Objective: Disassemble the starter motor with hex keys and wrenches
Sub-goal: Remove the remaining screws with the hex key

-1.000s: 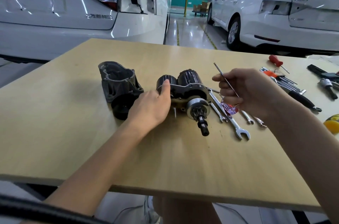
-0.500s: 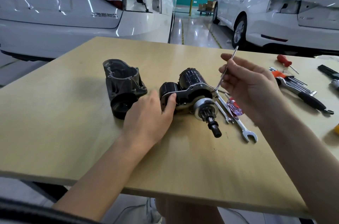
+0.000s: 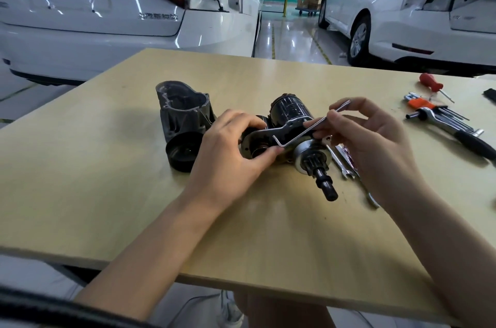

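Two hands work the motor (image 3: 290, 123). The right grip (image 3: 367, 134) pinches a hex key (image 3: 308, 126), now swung down so its short end meets the plate just left of it; loosening looks about to begin. The left grip (image 3: 230, 145) clasps the solenoid end, steadying it on the counter (image 3: 107, 193). Beyond, a car (image 3: 107, 5) reads "SUPERB".
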Motion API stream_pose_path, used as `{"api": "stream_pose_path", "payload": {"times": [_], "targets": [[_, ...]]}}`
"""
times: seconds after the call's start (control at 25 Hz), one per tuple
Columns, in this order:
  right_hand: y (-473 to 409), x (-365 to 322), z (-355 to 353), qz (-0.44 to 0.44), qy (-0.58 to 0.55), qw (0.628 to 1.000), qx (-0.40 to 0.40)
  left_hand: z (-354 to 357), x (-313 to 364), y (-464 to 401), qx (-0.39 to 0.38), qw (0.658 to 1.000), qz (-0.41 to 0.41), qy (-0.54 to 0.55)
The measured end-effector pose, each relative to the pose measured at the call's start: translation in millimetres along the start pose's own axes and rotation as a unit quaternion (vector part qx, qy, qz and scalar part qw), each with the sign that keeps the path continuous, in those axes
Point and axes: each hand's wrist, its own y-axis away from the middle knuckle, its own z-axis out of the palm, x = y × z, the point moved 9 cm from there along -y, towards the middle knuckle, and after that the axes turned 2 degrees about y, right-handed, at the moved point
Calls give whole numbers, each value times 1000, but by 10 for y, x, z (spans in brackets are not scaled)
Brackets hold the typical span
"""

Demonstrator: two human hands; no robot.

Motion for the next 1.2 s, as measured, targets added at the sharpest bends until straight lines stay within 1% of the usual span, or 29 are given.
{"api": "stream_pose_path", "payload": {"times": [0.28, 0.76, 0.92, 1.2], "targets": [[42, 75, 37, 13, 75, 997, 26, -46, -18, -17, 20, 999, -30, 36], [40, 118, 19, 26, 81, 996, 35, -55, -42, -13, 28, 998, -46, 44], [51, 103, 18, 26, 79, 996, 39, -44, -68, -17, 26, 996, -64, 62], [91, 93, -39, 43, 98, 992, 71, -43, -134, -20, 25, 992, -92, 79]]}}
